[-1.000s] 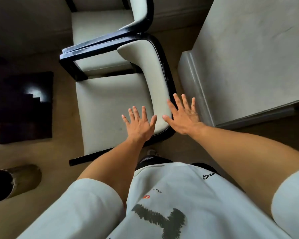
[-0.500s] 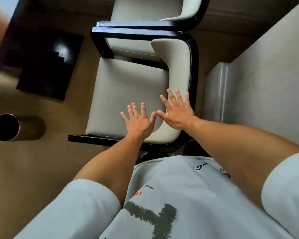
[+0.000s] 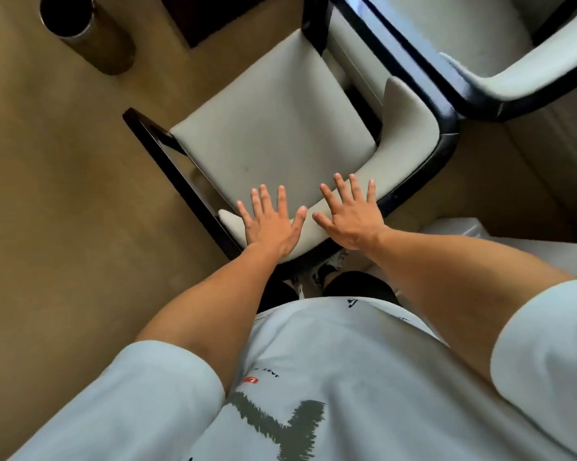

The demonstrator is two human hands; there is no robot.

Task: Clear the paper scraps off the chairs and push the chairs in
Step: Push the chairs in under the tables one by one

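The near chair [image 3: 274, 128] sits right in front of you, its pale seat bare of any paper scraps that you can see, its curved padded backrest [image 3: 410, 128] wrapping round the seat's near and right edges inside a dark frame. Your left hand [image 3: 272, 224] lies flat on the backrest's near edge, close to its left end, fingers straight and spread, holding nothing. Your right hand [image 3: 350, 217] lies just beside it on the same padded rim, fingers likewise straight and fanned, thumb out toward the left hand; it grips nothing either. Both palms look pressed against the rim rather than wrapped round it.

By the look of things the clearing is done for this chair and you are in the pushing step. The next move calls for an even shove from both palms along the line of the seat, so the chair slides straight and does not swing. Watch its far right corner: a second chair [image 3: 480, 38] of the same make stands just beyond, and the two dark frames are already very near or touching there; which, you cannot tell.

Further out, a dark metal cylinder [image 3: 81, 24] stands on the tan floor [image 3: 64, 194] near the top left, well apart from the chair. A pale slab-like surface [image 3: 530, 247] shows at the right edge, beside your right forearm.
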